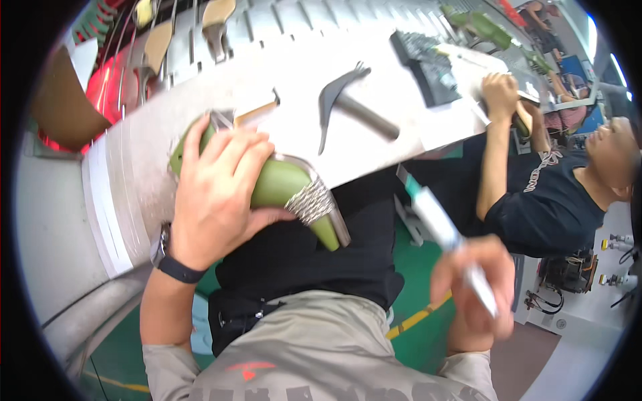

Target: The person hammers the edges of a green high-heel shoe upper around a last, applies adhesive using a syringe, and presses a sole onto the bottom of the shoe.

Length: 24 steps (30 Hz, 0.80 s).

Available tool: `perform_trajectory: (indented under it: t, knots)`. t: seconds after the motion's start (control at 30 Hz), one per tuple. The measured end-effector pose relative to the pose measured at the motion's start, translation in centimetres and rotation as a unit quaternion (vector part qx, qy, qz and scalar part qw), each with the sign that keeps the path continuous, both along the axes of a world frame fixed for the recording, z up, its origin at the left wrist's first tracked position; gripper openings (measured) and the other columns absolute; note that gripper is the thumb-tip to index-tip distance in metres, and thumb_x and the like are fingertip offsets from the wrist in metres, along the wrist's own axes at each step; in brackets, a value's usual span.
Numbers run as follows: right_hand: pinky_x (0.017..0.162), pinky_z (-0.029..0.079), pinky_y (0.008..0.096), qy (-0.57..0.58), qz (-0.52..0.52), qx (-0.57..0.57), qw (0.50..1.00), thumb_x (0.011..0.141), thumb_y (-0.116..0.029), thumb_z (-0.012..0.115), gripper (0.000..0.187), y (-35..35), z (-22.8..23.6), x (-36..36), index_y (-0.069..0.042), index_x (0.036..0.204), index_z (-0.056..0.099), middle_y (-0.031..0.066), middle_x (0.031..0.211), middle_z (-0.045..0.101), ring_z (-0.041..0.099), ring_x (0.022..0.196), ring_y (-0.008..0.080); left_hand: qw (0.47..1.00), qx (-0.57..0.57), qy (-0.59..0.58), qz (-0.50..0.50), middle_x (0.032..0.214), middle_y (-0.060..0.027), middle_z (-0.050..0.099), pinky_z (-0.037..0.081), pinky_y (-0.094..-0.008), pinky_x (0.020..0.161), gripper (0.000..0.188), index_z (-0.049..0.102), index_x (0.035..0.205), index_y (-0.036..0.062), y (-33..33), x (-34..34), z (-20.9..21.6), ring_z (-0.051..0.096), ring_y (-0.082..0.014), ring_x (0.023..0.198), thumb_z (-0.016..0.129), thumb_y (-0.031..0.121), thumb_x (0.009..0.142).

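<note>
My left hand (215,194) grips a green shoe (277,184) with a sparkly silver strap, pressed against the edge of the grey workbench (200,113). A dark watch sits on that wrist. My right hand (473,291) is lower right, off the bench, closed around a white marker pen (447,235) with a teal end pointing up toward the bench. The pen is blurred.
A metal hammer (351,100) lies on the bench just beyond the shoe. A black tray (422,63) sits farther right. Shoe lasts hang on a rack (194,27) at the back. A co-worker in a dark shirt (555,200) works at the right.
</note>
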State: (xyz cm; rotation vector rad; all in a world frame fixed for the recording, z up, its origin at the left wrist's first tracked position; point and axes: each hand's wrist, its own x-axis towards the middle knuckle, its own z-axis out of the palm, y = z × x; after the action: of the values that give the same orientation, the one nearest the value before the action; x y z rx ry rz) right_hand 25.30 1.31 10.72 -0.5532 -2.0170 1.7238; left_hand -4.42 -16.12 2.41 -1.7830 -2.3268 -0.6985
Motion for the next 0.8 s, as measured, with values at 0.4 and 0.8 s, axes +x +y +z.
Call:
perform_trajectory:
  t: [0.4,0.8]
  knots:
    - [0.056,0.049,0.0258,0.104,-0.189,-0.138,0.967,0.103,-0.048,0.06,0.051,19.2,-8.8,-16.7,-0.004,0.129,0.065,0.0097,0.086,0.072,0.067,0.066,0.0131,0.989,0.038,-0.139,-0.012,0.127,-0.01,0.07,0.038,-0.0586,0.12,0.069,0.065,0.128,0.0019,-2.1,-1.7,1.8,0.066,-0.0299,0.121,0.093,0.02,0.067]
    - [0.094,0.058,0.0392,0.081,-0.119,0.235,0.961,0.092,-0.004,0.073,0.032,6.0,-9.9,-12.4,0.005,0.122,0.07,0.0204,0.123,0.074,0.075,0.107,0.0309,0.498,0.383,-0.765,0.145,0.131,-0.0306,0.067,0.061,-0.0509,0.098,0.088,0.053,0.15,0.0028,-14.6,-4.0,5.2,0.072,-0.039,0.113,0.039,0.077,0.104]
